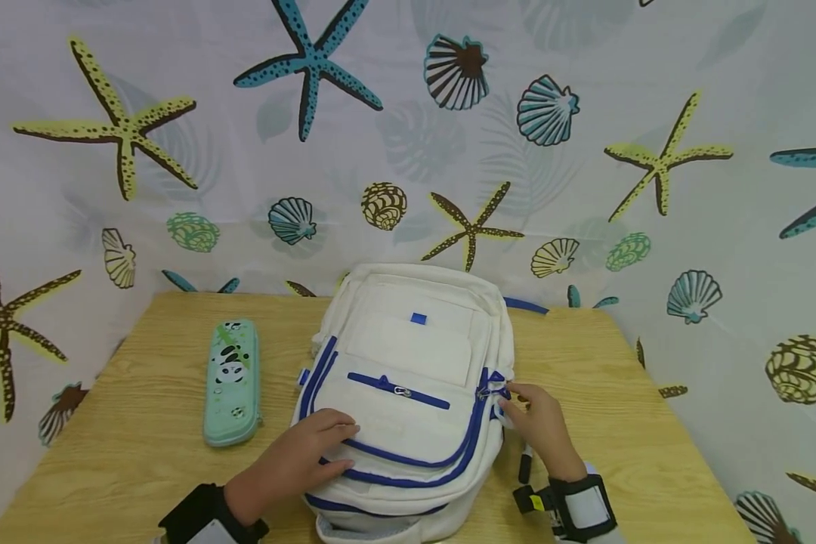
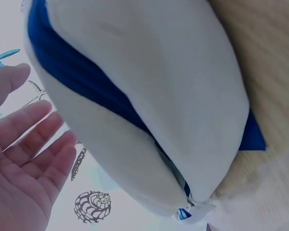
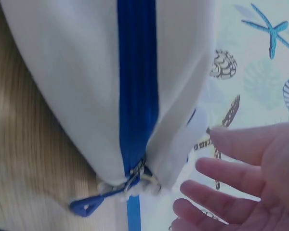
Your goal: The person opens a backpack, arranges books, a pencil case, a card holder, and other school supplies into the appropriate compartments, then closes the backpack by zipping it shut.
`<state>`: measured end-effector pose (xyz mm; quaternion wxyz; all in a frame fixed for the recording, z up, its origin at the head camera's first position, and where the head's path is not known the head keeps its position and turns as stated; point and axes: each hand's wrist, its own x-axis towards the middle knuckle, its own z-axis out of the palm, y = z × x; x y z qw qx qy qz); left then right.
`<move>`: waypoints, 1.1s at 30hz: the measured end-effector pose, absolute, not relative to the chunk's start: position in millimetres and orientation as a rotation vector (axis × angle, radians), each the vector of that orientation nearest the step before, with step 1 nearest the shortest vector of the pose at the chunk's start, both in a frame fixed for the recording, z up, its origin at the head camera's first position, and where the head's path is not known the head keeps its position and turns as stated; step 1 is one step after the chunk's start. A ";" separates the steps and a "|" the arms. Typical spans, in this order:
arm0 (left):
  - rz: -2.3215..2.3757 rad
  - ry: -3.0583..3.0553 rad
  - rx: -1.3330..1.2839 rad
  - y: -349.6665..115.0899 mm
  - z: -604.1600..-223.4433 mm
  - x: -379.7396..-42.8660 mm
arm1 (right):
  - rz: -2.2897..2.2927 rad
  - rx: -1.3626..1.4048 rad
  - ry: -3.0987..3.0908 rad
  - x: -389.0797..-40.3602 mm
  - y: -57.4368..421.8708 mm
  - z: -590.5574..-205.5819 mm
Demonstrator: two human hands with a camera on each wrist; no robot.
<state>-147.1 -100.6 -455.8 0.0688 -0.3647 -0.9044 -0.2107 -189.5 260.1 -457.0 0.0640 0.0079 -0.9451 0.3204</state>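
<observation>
A white backpack [image 1: 408, 344] with blue zipper bands lies on the wooden table, its front pocket facing up. My left hand [image 1: 295, 461] is at the lower left of its front, fingers extended over the blue trim. In the left wrist view that hand's palm and fingers hold nothing. At the bag's right side my right hand [image 1: 544, 423] has its fingertips right by the zipper pulls [image 1: 493, 387]. The right wrist view shows a blue zipper pull [image 3: 86, 206] hanging at the end of the zipper band, apart from the loosely extended fingers.
A mint-green pencil case [image 1: 233, 381] with a panda print lies left of the backpack. A black marker-like stick [image 1: 525, 465] lies beside my right wrist. Behind the table [image 1: 156, 355] hangs a white cloth [image 1: 353, 166] printed with starfish and shells.
</observation>
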 end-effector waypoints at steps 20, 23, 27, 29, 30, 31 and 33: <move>-0.560 -2.768 -0.943 -88.6 -463.7 -156.7 | 0.709 0.083 -2.755 -189.5 239.6 -458.3; -0.541 -2.738 -0.909 -87.0 -464.3 -157.8 | 0.725 0.053 -2.805 -185.4 238.2 -452.2; -0.548 -2.738 -0.853 -84.4 -462.9 -158.3 | 0.737 0.033 -2.837 -180.2 236.4 -444.9; -0.567 -2.737 -0.829 -83.4 -462.5 -157.9 | 0.742 0.028 -2.842 -177.4 235.1 -441.8; -0.580 -2.733 -0.819 -83.1 -462.3 -157.6 | 0.752 0.026 -2.844 -175.8 234.5 -440.1; -0.583 -2.727 -0.816 -82.9 -462.4 -157.3 | 0.758 0.022 -2.843 -174.0 233.9 -438.7; -0.586 -2.714 -0.813 -82.8 -463.2 -156.7 | 0.770 0.005 -2.841 -170.8 232.9 -436.8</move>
